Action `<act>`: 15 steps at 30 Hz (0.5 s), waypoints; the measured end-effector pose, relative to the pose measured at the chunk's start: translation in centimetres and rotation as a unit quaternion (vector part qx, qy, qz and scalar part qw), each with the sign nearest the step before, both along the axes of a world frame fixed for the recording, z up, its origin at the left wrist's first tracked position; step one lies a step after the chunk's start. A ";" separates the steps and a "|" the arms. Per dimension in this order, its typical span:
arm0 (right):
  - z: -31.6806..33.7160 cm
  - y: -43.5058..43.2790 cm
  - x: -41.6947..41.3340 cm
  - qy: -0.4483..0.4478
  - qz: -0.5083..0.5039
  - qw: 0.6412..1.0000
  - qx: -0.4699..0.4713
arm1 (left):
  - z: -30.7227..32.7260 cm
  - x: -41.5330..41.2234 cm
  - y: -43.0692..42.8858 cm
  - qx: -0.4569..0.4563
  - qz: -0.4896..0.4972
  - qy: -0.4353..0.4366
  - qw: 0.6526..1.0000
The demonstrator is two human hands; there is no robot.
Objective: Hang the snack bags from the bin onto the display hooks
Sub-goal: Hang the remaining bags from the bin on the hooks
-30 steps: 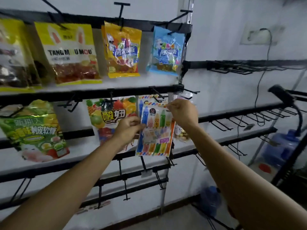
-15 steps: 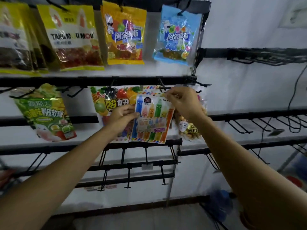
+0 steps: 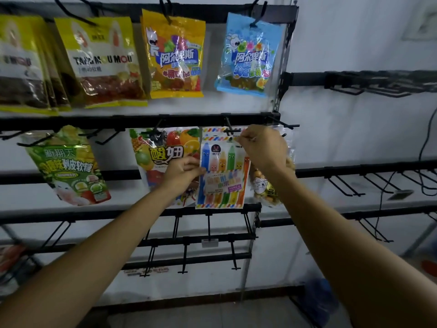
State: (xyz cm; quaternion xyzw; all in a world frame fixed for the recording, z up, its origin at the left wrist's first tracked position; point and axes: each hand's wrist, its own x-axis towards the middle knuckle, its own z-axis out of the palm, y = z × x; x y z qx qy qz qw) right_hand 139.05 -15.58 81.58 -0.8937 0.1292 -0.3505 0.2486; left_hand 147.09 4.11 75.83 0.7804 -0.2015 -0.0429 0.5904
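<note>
I note both forearms reaching up and forward to the middle row of the rack. The left hand [image 3: 182, 171] has its fingers curled, pinching the left edge of the pencil-candy bag [image 3: 222, 178] at about mid-height. The right hand [image 3: 262, 147] pinches the bag's top header at its right side; its fingertips are largely hidden behind the back of the hand, so I cannot tell exactly how the pinch sits. The bag hangs upright between the two hands, clear of the bin, which is not in view. Just above and left of the right fingers the hook [image 3: 229, 129] projects from the black rail [image 3: 118, 120]. A second striped header shows just behind, apparently a like bag already hung. I judge the step in hand to be threading the hang hole onto the hook; whether the tip has entered I cannot tell. The next move calls for lining hole to tip, pushing the header back, then letting go with both hands. Beyond the left fingers hangs a fruit bag [image 3: 163, 147]; beyond the right wrist, a clear bag [image 3: 267, 188].
</note>
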 end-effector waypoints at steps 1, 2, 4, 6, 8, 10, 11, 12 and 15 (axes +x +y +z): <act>-0.1 0.2 0.4 -0.007 -0.015 1.000 -0.012 | -0.2 0.2 -0.2 0.003 0.015 0.001 1.000; -0.2 0.4 0.7 -0.015 -0.025 0.999 -0.019 | -0.3 0.4 -0.4 0.006 0.028 0.002 1.000; -0.7 0.9 1.1 -0.032 -0.042 0.998 -0.027 | -0.5 0.8 -0.9 0.002 0.044 0.003 0.999; -1.3 1.3 1.2 -0.039 -0.068 0.996 -0.039 | -0.7 1.2 -1.4 -0.009 0.056 0.005 0.998; -2.1 1.6 1.4 -0.014 -0.082 0.995 -0.058 | -1.1 1.6 -1.9 -0.011 0.074 0.001 0.997; -3.3 1.9 1.7 0.002 -0.074 0.993 -0.097 | -1.4 2.1 -2.3 -0.008 0.094 -0.001 0.996; -4.0 2.1 1.8 0.004 -0.066 0.991 -0.119 | -1.6 2.3 -2.6 -0.003 0.107 0.000 0.994; -4.6 2.2 1.9 0.014 -0.055 0.989 -0.139 | -1.8 2.5 -2.8 0.006 0.124 -0.004 0.992; -6.2 2.8 2.1 0.068 -0.021 0.985 -0.159 | -1.5 2.3 -3.5 0.053 0.188 -0.046 0.980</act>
